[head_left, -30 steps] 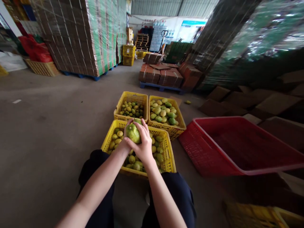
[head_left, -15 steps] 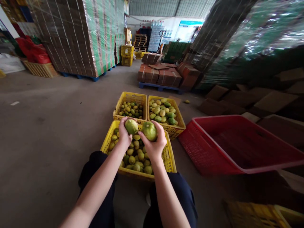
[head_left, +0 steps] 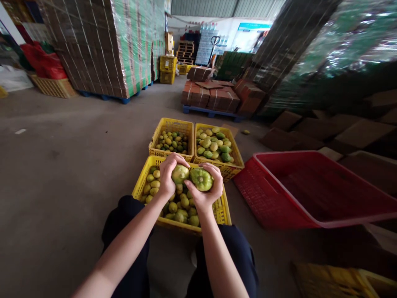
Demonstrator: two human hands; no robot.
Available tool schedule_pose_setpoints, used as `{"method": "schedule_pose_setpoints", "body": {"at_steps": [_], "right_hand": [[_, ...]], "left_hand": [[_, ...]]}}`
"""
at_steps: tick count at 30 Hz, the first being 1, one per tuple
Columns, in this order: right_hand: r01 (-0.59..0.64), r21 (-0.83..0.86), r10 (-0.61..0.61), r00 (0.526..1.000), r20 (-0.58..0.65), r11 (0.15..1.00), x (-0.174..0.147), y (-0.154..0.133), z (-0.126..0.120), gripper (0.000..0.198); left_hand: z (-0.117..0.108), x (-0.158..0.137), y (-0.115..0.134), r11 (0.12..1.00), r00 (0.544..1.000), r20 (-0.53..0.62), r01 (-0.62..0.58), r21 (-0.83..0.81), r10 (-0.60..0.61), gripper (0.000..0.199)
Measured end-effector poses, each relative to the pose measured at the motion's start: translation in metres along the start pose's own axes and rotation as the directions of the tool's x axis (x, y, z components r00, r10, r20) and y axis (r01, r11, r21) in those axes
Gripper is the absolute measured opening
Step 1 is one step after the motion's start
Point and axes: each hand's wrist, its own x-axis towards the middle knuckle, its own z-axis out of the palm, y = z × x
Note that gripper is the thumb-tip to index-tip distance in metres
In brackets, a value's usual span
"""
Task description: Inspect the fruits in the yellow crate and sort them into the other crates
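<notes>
My left hand [head_left: 169, 176] is wrapped round a yellow-green lemon [head_left: 180, 174]. A larger, greener lemon [head_left: 201, 179] with a ridged end sits in my right hand [head_left: 211, 188], its fingers over the top and thumb below. The two lemons are side by side, very close together; whether they touch I cannot tell. Both hands are above the near yellow crate [head_left: 223, 209], which holds many green and yellow lemons [head_left: 178, 217], partly hidden by my hands and forearms.
Behind stand two more yellow crates of lemons, a left one [head_left: 151, 145] and a right one [head_left: 237, 163]. A large red crate [head_left: 263, 194] is at the right, near flattened cardboard [head_left: 313, 132]. Farther back, bundled cardboard [head_left: 211, 97] lies on a blue pallet [head_left: 214, 114].
Both lemons have come closer together and slightly lower and to the right. The right-hand lemon has turned so its ridged end faces me. My left fingers now curl further over their lemon.
</notes>
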Motion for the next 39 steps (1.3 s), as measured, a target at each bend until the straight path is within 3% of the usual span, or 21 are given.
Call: {"method": "schedule_pose_setpoints", "body": {"at_steps": [3,6,9,11,14,17,19,20,22,26,31,34,39], "right_hand": [[0.018,0.042,-0.017,1.0,-0.022,0.999,-0.003,0.0,0.002,0.05],[-0.006,0.057,0.008,0.999,-0.037,0.998,-0.003,0.0,0.004,0.05],[-0.146,0.085,0.145,0.989,0.023,0.986,0.0,-0.002,0.003,0.045],[-0.312,0.159,0.298,0.949,0.106,0.937,0.002,0.0,0.003,0.039],[-0.593,0.298,0.553,0.805,0.215,0.748,0.004,0.009,0.008,0.035],[-0.825,0.351,0.757,0.553,0.348,0.442,0.002,0.022,0.016,0.033],[-0.908,0.336,0.83,0.381,0.407,0.252,0.002,0.028,0.018,0.033],[-0.925,0.333,0.849,0.32,0.419,0.184,0.003,0.03,0.017,0.033],[-0.938,0.332,0.857,0.248,0.451,0.097,0.006,0.033,0.014,0.035],[-0.948,0.317,0.819,0.196,0.54,0.018,0.014,0.035,0.003,0.036],[-0.936,0.345,0.846,0.237,0.478,0.067,0.013,0.035,0.001,0.037],[-0.943,0.328,0.846,0.217,0.487,0.054,0.013,0.033,0.005,0.04],[-0.95,0.304,0.848,0.212,0.486,0.064,0.016,0.032,0.005,0.041]], "left_hand": [[0.0,-0.002,0.004,0.998,0.998,0.032,-0.052,0.042,0.05,0.037],[0.0,0.0,0.003,1.0,0.999,0.047,-0.012,0.025,0.011,0.032],[0.0,0.007,-0.002,0.993,0.993,0.019,0.12,0.001,-0.12,0.032],[0.0,0.013,-0.005,0.963,0.962,-0.038,0.268,-0.031,-0.269,0.034],[-0.003,0.022,-0.009,0.86,0.857,-0.096,0.495,-0.125,-0.507,0.033],[-0.006,0.029,-0.008,0.744,0.746,-0.116,0.612,-0.268,-0.655,0.031],[-0.008,0.032,-0.006,0.676,0.691,-0.101,0.65,-0.345,-0.716,0.03],[-0.008,0.032,-0.004,0.651,0.671,-0.086,0.666,-0.365,-0.736,0.029],[-0.008,0.032,-0.002,0.617,0.649,-0.049,0.693,-0.373,-0.759,0.025],[-0.008,0.032,0.001,0.565,0.623,0.065,0.744,-0.357,-0.78,0.029],[-0.011,0.032,-0.006,0.51,0.569,0.171,0.809,-0.293,-0.804,0.038],[-0.012,0.031,-0.011,0.51,0.559,0.173,0.82,-0.26,-0.811,0.042],[-0.006,0.031,-0.008,0.557,0.594,0.078,0.786,-0.269,-0.8,0.039]]}}
